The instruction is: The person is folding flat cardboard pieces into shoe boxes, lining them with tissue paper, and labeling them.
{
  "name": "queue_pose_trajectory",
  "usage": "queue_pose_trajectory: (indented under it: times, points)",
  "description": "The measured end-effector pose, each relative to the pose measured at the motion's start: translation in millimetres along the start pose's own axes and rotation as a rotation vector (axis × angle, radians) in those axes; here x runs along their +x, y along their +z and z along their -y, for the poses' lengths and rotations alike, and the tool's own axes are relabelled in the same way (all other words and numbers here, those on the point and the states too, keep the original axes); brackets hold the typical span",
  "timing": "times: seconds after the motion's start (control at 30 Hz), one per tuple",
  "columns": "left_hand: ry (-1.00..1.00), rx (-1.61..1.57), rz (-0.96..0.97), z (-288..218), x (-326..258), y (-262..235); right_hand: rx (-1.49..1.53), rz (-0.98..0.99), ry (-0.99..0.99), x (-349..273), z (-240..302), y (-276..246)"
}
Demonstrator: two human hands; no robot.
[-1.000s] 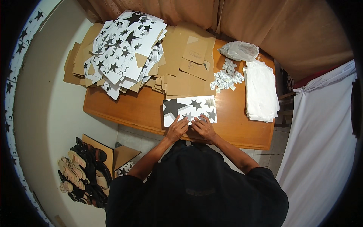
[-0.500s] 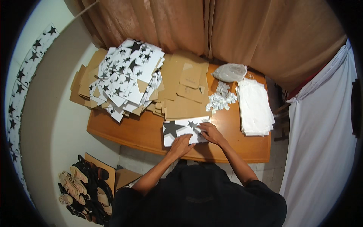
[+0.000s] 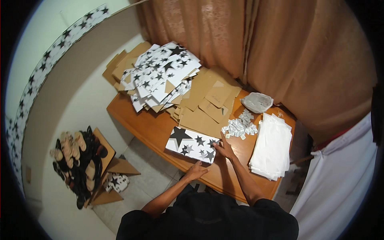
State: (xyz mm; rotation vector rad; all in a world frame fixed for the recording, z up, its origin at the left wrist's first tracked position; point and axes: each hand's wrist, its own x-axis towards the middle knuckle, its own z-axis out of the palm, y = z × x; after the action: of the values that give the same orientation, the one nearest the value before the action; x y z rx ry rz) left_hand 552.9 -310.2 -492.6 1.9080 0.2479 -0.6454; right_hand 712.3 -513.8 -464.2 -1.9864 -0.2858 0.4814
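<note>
A white shoebox-shaped carton printed with black and grey stars lies closed near the table's front edge, slightly turned. At its right end is my right hand, the index finger stretched away and the other fingers against the box. My left hand rests at the front edge of the table, just in front of the box, with fingers extended; its fingertips are close to the box's front side. Whether they touch it is hard to see.
Behind the box lie flat brown cardboard pieces and a heap of star-printed sheets. Small silvery packets, a clear plastic bag and stacked white paper are at right. Shoes stand on a rack at lower left.
The view has turned, so the table appears tilted. My hands have moved off the box's top to its front and right end, uncovering the star print.
</note>
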Motion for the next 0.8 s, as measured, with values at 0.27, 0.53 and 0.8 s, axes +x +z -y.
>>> queue_pose_trajectory:
  times: [0.27,0.53,0.8]
  points:
    - [0.206,-0.356,-0.602,-22,-86,28,-0.109,0.199,-0.161,-38,27,14]
    - [0.344,-0.295,-1.056,-42,-139,0,-0.006,0.325,-0.564,-58,80,67]
    - [0.186,-0.041,-1.339,-56,-219,-44,0.060,0.395,-0.576,-76,186,112]
